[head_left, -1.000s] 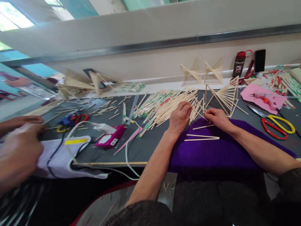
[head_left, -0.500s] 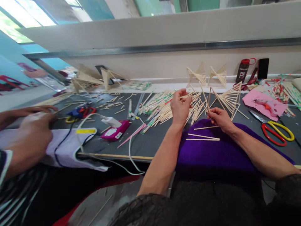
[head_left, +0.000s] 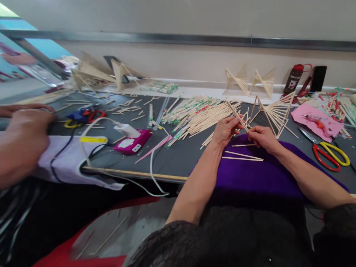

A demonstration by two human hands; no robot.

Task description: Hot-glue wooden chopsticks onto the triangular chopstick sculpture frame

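A thin wooden stick (head_left: 233,110) slants up and left between my two hands above the purple cloth (head_left: 239,176). At its lower end, the fingertips of my right hand (head_left: 263,138) are pinched. My left hand (head_left: 226,130) has its thumb and fingers closed around the stick further up; whether a second stick is in the grip is hidden. Below my hands, a few loose sticks (head_left: 242,158) lie on the cloth. Just behind my right hand stands a fanned stick frame (head_left: 274,113), twisted in shape.
Many sticks (head_left: 207,118) are heaped left of my hands. Scissors (head_left: 328,152) and a glue gun (head_left: 317,122) on pink material lie right. Two finished-looking frames (head_left: 236,82), a bottle (head_left: 293,78) and a phone (head_left: 318,78) stand behind. A magenta power box (head_left: 132,141) and a co-worker's hand (head_left: 26,137) are left.
My left hand has come down and right, from above the stick heap to the stick at my right hand. My right hand keeps its pinch. The camera view has tilted down.
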